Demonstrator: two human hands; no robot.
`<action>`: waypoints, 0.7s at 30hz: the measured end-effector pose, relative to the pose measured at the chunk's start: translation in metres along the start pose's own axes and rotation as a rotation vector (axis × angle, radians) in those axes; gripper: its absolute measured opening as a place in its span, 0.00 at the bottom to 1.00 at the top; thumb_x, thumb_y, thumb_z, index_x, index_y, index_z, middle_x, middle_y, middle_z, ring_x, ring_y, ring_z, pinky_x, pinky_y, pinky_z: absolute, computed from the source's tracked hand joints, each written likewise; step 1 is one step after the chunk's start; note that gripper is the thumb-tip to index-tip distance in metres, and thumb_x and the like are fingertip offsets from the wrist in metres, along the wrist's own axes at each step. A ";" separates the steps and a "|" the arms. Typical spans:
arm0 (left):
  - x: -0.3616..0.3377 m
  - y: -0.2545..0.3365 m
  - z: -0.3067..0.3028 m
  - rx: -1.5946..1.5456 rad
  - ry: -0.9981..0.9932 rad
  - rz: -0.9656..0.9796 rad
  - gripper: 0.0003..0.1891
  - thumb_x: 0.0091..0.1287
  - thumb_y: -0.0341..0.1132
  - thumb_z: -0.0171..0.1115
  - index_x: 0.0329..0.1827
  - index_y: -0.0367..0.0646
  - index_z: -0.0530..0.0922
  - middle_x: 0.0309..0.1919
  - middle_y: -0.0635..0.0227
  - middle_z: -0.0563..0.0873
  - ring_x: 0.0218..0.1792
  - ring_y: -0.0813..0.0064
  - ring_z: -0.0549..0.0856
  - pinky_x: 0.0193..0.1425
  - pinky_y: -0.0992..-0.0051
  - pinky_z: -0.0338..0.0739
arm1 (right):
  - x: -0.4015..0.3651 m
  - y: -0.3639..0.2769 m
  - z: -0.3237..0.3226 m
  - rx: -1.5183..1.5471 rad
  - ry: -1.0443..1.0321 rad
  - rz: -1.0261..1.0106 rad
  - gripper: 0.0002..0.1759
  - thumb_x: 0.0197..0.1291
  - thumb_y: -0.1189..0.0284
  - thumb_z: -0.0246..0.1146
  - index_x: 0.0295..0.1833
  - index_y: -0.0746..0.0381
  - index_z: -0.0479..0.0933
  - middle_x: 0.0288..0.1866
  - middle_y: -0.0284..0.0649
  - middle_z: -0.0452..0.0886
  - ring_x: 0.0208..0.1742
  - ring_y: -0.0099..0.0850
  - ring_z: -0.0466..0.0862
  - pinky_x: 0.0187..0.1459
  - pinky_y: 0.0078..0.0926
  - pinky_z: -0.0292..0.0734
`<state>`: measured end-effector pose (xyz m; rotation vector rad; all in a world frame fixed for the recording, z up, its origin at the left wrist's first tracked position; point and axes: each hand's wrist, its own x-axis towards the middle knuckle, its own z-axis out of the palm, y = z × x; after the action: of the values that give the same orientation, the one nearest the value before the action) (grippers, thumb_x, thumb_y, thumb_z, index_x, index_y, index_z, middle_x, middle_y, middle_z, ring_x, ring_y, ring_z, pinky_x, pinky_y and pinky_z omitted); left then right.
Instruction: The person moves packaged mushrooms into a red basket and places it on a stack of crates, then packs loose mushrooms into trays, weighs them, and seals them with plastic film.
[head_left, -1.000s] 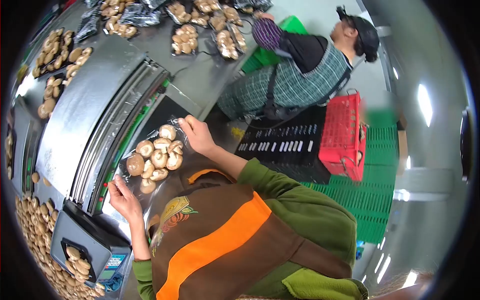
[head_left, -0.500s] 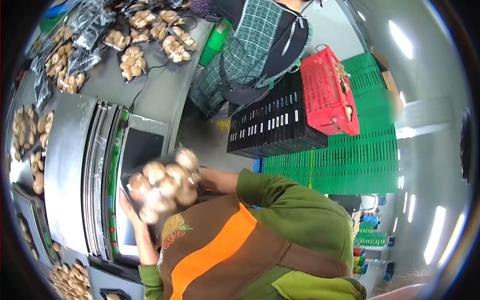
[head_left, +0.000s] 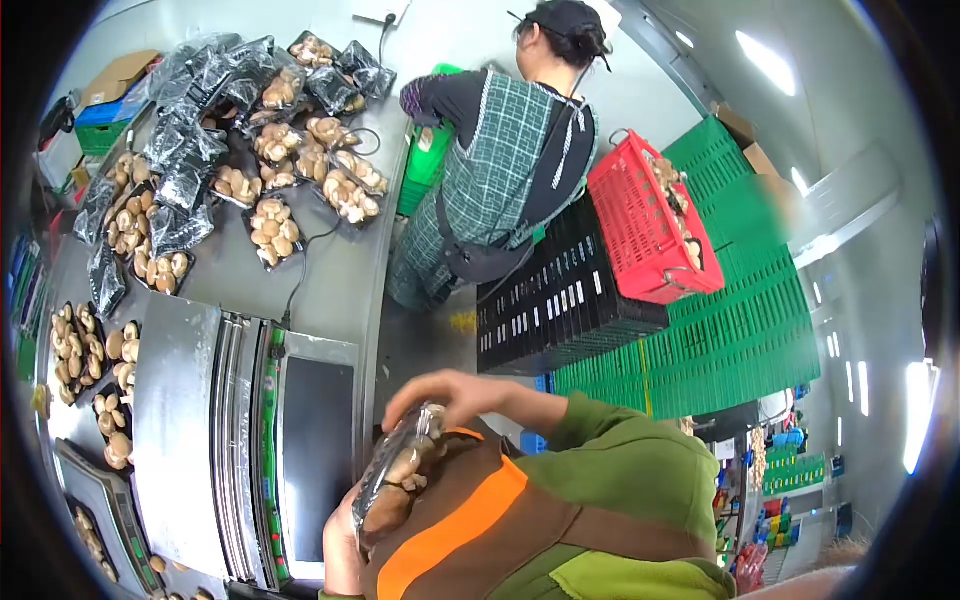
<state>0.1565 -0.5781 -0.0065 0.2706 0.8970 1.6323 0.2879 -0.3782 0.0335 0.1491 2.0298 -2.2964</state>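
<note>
Between my two hands a film-wrapped pack of brown mushrooms [head_left: 402,472] is held tilted on edge, close against my brown apron with its orange stripe. My right hand [head_left: 445,393] curls over the pack's upper end. At the lower end my left hand [head_left: 345,535] grips its side, part of the fingers hidden behind the pack. Just left of the hands lies a flat black plate [head_left: 318,430] in a silver frame, part of the metal wrapping machine [head_left: 175,430].
Several mushroom packs [head_left: 273,232] and crumpled film-covered packs [head_left: 190,165] crowd the metal table. A co-worker [head_left: 510,160] in a checked apron stands beyond. A red basket [head_left: 640,225] of mushrooms rests on stacked black crates [head_left: 560,300], near stacked green crates [head_left: 735,310].
The mushroom pack has moved off the black plate toward my apron and turned on edge. My right hand has shifted over its upper end. The view has tilted, showing more of the co-worker.
</note>
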 end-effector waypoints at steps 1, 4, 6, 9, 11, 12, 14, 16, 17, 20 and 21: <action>0.006 -0.001 -0.002 -0.107 0.045 -0.078 0.15 0.71 0.45 0.55 0.46 0.41 0.75 0.36 0.65 0.78 0.36 0.74 0.76 0.43 0.77 0.70 | 0.003 -0.005 0.005 -0.116 -0.018 0.091 0.19 0.57 0.73 0.67 0.55 0.66 0.77 0.54 0.39 0.80 0.57 0.27 0.76 0.61 0.27 0.68; 0.017 -0.007 -0.006 -0.267 0.137 -0.191 0.16 0.72 0.44 0.54 0.50 0.40 0.75 0.39 0.63 0.80 0.38 0.74 0.78 0.45 0.77 0.72 | 0.033 0.024 -0.005 -0.098 0.246 0.257 0.16 0.57 0.71 0.66 0.50 0.65 0.79 0.44 0.34 0.82 0.46 0.20 0.79 0.50 0.21 0.74; 0.011 -0.012 -0.013 -0.224 0.195 -0.191 0.17 0.72 0.44 0.54 0.52 0.40 0.76 0.41 0.63 0.82 0.40 0.73 0.80 0.46 0.77 0.73 | 0.053 0.054 -0.029 0.060 0.427 0.330 0.13 0.63 0.68 0.63 0.46 0.65 0.80 0.39 0.31 0.82 0.40 0.17 0.78 0.43 0.19 0.74; -0.006 -0.017 -0.037 0.050 0.236 -0.129 0.24 0.73 0.43 0.52 0.65 0.34 0.69 0.54 0.56 0.81 0.53 0.68 0.81 0.59 0.72 0.73 | 0.108 0.036 -0.059 0.365 0.646 0.187 0.19 0.66 0.61 0.60 0.49 0.67 0.77 0.39 0.34 0.83 0.37 0.23 0.81 0.42 0.25 0.78; -0.023 -0.014 -0.048 0.154 0.329 -0.007 0.21 0.72 0.41 0.54 0.61 0.36 0.72 0.50 0.61 0.83 0.49 0.75 0.81 0.54 0.77 0.74 | 0.141 0.027 -0.085 0.725 0.551 0.109 0.33 0.66 0.51 0.54 0.60 0.71 0.68 0.52 0.45 0.78 0.49 0.37 0.79 0.51 0.35 0.75; -0.035 -0.010 -0.051 0.178 0.414 0.048 0.19 0.72 0.41 0.55 0.60 0.38 0.74 0.48 0.64 0.84 0.47 0.77 0.82 0.51 0.78 0.75 | 0.152 0.007 -0.080 0.900 0.420 0.136 0.43 0.64 0.44 0.53 0.66 0.74 0.61 0.62 0.54 0.73 0.62 0.45 0.75 0.60 0.42 0.72; -0.061 -0.008 -0.066 0.246 0.525 0.163 0.19 0.70 0.40 0.57 0.58 0.37 0.74 0.47 0.65 0.83 0.45 0.78 0.81 0.49 0.78 0.75 | 0.181 -0.003 -0.047 1.085 0.375 0.356 0.58 0.62 0.41 0.53 0.74 0.71 0.29 0.71 0.71 0.49 0.69 0.59 0.64 0.66 0.50 0.66; -0.104 0.000 -0.070 0.308 0.657 0.285 0.20 0.69 0.37 0.59 0.59 0.34 0.72 0.51 0.61 0.82 0.54 0.74 0.80 0.60 0.75 0.72 | 0.203 0.012 0.001 0.971 0.107 0.489 0.38 0.69 0.51 0.50 0.70 0.70 0.53 0.65 0.59 0.66 0.61 0.47 0.75 0.58 0.43 0.75; -0.127 0.006 -0.070 0.347 0.764 0.322 0.19 0.68 0.36 0.60 0.58 0.35 0.73 0.50 0.61 0.83 0.53 0.74 0.81 0.59 0.75 0.73 | 0.209 0.017 0.037 0.927 -0.099 0.542 0.32 0.70 0.53 0.49 0.67 0.68 0.59 0.63 0.55 0.69 0.57 0.41 0.77 0.55 0.38 0.76; -0.191 0.008 -0.087 0.557 1.248 0.588 0.13 0.65 0.31 0.61 0.51 0.38 0.79 0.43 0.63 0.85 0.44 0.75 0.83 0.50 0.75 0.76 | 0.238 0.026 0.136 0.628 -0.521 0.596 0.24 0.72 0.58 0.48 0.63 0.64 0.68 0.57 0.46 0.76 0.49 0.31 0.80 0.52 0.30 0.77; -0.218 0.004 -0.098 0.711 1.439 0.645 0.12 0.64 0.30 0.61 0.50 0.37 0.79 0.41 0.64 0.85 0.42 0.76 0.82 0.48 0.76 0.75 | 0.239 0.027 0.178 0.547 -0.572 0.583 0.22 0.72 0.62 0.48 0.63 0.64 0.68 0.55 0.47 0.77 0.49 0.32 0.79 0.51 0.30 0.76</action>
<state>0.1539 -0.8172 -0.0068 -0.2512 2.7122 1.9267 0.0493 -0.5562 -0.0001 0.0810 0.9132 -2.1049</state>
